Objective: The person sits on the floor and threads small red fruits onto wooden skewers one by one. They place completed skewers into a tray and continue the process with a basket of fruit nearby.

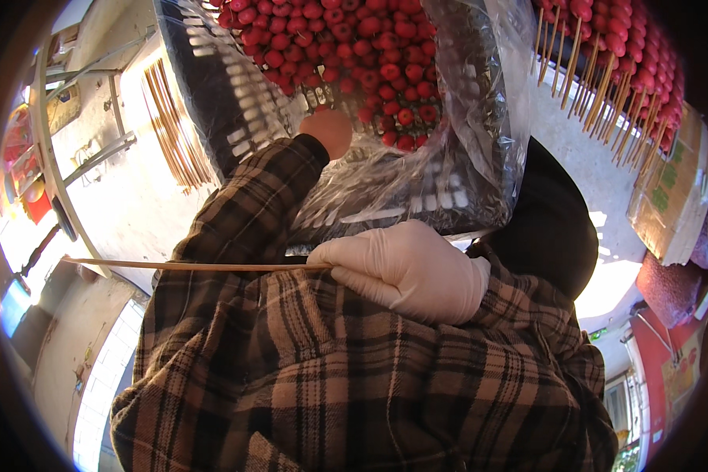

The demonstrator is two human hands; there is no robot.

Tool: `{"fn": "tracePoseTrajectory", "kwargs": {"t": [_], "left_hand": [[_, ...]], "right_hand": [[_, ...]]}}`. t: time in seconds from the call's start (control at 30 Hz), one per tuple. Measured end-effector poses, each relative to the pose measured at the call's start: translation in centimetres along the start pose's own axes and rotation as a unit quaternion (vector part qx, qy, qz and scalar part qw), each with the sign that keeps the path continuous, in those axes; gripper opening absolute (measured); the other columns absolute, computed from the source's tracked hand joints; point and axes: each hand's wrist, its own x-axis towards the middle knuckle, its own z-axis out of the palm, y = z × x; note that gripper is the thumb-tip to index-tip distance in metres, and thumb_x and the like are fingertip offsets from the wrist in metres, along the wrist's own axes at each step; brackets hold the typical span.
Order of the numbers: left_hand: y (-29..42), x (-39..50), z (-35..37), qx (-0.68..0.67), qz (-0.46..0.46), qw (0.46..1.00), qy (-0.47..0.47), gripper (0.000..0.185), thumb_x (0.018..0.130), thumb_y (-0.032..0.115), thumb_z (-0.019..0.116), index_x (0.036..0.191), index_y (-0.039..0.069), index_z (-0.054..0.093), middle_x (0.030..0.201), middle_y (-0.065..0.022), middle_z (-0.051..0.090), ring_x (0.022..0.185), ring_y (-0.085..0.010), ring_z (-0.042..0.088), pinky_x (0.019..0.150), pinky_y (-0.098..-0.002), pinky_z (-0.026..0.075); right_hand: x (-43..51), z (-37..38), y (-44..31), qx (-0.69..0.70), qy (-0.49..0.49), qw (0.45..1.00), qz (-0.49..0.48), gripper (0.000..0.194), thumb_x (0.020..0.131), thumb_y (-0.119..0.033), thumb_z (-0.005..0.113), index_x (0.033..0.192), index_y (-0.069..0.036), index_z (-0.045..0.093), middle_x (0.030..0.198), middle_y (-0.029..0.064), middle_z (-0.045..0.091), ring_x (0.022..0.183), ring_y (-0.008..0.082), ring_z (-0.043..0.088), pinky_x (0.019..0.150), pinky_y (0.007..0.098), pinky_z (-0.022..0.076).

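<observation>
My right hand (410,274), in a white rubber glove, grips one end of a bare wooden skewer (212,266) in front of my chest. The skewer points left, across my plaid sleeve. My bare left hand (327,131) reaches into a dark plastic crate (197,88) lined with clear plastic film (478,88). Close beyond it lies a heap of small red fruits (354,44), which look like hawthorn berries. The left fingers are blurred and mostly hidden, so whether they hold a fruit is unclear.
At upper right, rows of red fruits on sticks (619,44) lie with their bare stick ends towards me. A cardboard box (664,189) is beside them, with a reddish sack (666,289) below. Left of the crate lies a bundle of wooden skewers (174,127) on a pale surface.
</observation>
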Motion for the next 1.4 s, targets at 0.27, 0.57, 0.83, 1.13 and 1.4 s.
{"fn": "tracePoseTrajectory", "kwargs": {"t": [0.27,0.57,0.83,1.13,1.4], "left_hand": [[6.4,5.0,-3.7,-0.031,0.125,0.912,0.389,0.042,0.07,0.009,0.053,0.11,-0.004,0.049,0.116,-0.0201,0.045,0.11,-0.0333,0.043,0.09,-0.0418,0.036],[2.3,6.9,-3.2,0.172,0.262,0.909,0.276,0.045,0.073,0.015,0.058,0.117,0.01,0.05,0.137,-0.0111,0.032,0.129,-0.0263,0.028,0.104,-0.0512,0.021],[-3.9,8.4,-7.4,0.33,0.36,0.847,0.212,0.044,0.068,0.028,0.066,0.109,0.019,0.054,0.138,-0.0033,0.035,0.133,-0.0183,0.022,0.106,-0.0513,0.017],[-8.9,6.1,-14.5,0.328,0.158,0.878,0.311,0.042,0.073,0.01,0.053,0.115,0.016,0.054,0.133,-0.0081,0.039,0.128,-0.0255,0.03,0.1,-0.0488,0.025],[-3.9,6.4,-13.4,0.173,0.005,0.892,0.417,0.026,0.066,0.012,0.059,0.09,0.005,0.057,0.094,-0.0139,0.051,0.089,-0.0312,0.05,0.072,-0.0425,0.042]], "right_hand": [[0.2,-0.4,-0.5,-0.012,-0.016,1.0,0.019,0.024,0.089,-0.017,0.051,0.11,-0.006,0.057,0.093,0.0118,0.063,0.086,0.0249,0.062,0.076,0.0305,0.0483],[0.1,-0.5,0.0,-0.017,-0.005,0.999,0.032,0.025,0.088,-0.015,0.053,0.111,-0.007,0.057,0.095,0.0114,0.063,0.086,0.0259,0.062,0.077,0.0307,0.0481],[0.0,-0.8,0.1,-0.033,0.004,0.999,0.019,0.024,0.089,-0.017,0.052,0.111,-0.009,0.056,0.092,0.0116,0.062,0.084,0.0283,0.06,0.073,0.032,0.0477],[-0.4,-0.3,0.3,-0.043,0.037,0.998,-0.02,0.021,0.089,-0.019,0.052,0.107,-0.01,0.057,0.09,0.0105,0.062,0.082,0.0278,0.06,0.072,0.0324,0.0482],[-0.6,-0.3,0.0,-0.056,0.061,0.996,-0.027,0.02,0.088,-0.019,0.052,0.106,-0.011,0.058,0.085,0.0105,0.062,0.078,0.0285,0.061,0.069,0.0328,0.0487]]}}
